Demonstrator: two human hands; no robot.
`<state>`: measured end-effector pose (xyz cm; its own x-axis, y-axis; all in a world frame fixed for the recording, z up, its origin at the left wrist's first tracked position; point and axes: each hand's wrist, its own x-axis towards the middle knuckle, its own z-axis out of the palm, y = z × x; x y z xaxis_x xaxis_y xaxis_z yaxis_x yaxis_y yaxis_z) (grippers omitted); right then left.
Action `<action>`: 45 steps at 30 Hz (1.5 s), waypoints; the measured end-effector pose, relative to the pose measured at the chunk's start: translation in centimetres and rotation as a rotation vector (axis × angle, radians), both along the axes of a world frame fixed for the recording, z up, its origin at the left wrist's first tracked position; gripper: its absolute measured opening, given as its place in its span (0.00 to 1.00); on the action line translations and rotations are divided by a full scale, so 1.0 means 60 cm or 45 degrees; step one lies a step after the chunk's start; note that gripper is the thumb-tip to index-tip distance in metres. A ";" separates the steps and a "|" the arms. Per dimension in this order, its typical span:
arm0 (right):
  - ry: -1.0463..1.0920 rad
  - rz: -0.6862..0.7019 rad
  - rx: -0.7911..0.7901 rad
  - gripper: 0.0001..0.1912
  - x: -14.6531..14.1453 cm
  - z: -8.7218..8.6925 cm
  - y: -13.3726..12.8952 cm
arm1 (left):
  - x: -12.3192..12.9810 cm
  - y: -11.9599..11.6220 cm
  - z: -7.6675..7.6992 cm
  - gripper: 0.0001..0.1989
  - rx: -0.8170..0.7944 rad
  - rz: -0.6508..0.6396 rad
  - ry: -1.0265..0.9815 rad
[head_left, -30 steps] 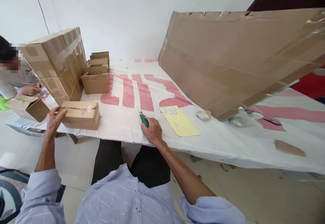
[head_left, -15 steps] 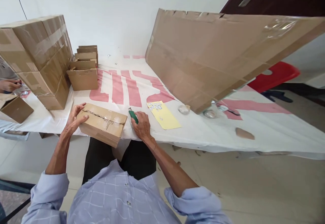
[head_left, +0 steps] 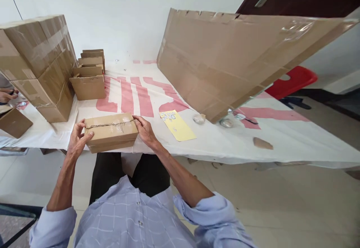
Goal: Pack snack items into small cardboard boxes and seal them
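Observation:
A small cardboard box (head_left: 111, 138) rests at the table's front edge, its long side toward me. Along its top runs a ragged seam with shiny clear tape. My left hand (head_left: 77, 139) grips the left end, thumb on the near top edge. At the opposite end, my right hand (head_left: 146, 130) is closed on the right corner, with its fingertips at the end of the seam. The green utility knife is out of sight. Just right of that hand lies a yellow sheet (head_left: 184, 130) with small printed pieces on it.
Stacked taped cartons (head_left: 42, 68) and a row of open boxes (head_left: 87, 86) stand at the left. A large cardboard sheet (head_left: 225, 56) leans at the right, near tape rolls (head_left: 226, 122) and a cardboard scrap (head_left: 263, 143). Another person's hand (head_left: 6, 95) shows far left.
My right hand has left the table, where it held the green utility knife, and now grips the box's right end. The box has turned more square to me.

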<state>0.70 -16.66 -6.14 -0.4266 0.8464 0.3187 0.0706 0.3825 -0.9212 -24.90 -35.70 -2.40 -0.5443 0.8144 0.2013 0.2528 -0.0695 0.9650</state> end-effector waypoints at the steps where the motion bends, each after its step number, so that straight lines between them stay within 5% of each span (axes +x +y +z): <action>1: -0.002 -0.007 0.010 0.23 0.005 0.005 -0.003 | -0.003 0.000 0.003 0.27 -0.031 0.004 0.017; 9: -0.143 0.087 0.367 0.10 0.043 0.057 -0.036 | 0.001 0.009 0.009 0.24 0.021 0.009 0.015; 22: -0.328 0.099 0.344 0.18 0.034 0.046 -0.011 | 0.009 0.009 0.012 0.25 0.025 -0.049 -0.013; 34: -0.151 0.061 0.020 0.30 0.043 0.038 -0.019 | 0.016 0.020 0.017 0.24 0.086 -0.006 -0.150; 45: 0.015 0.031 -0.169 0.33 0.038 0.024 -0.035 | 0.041 0.013 0.029 0.24 -0.102 0.240 0.070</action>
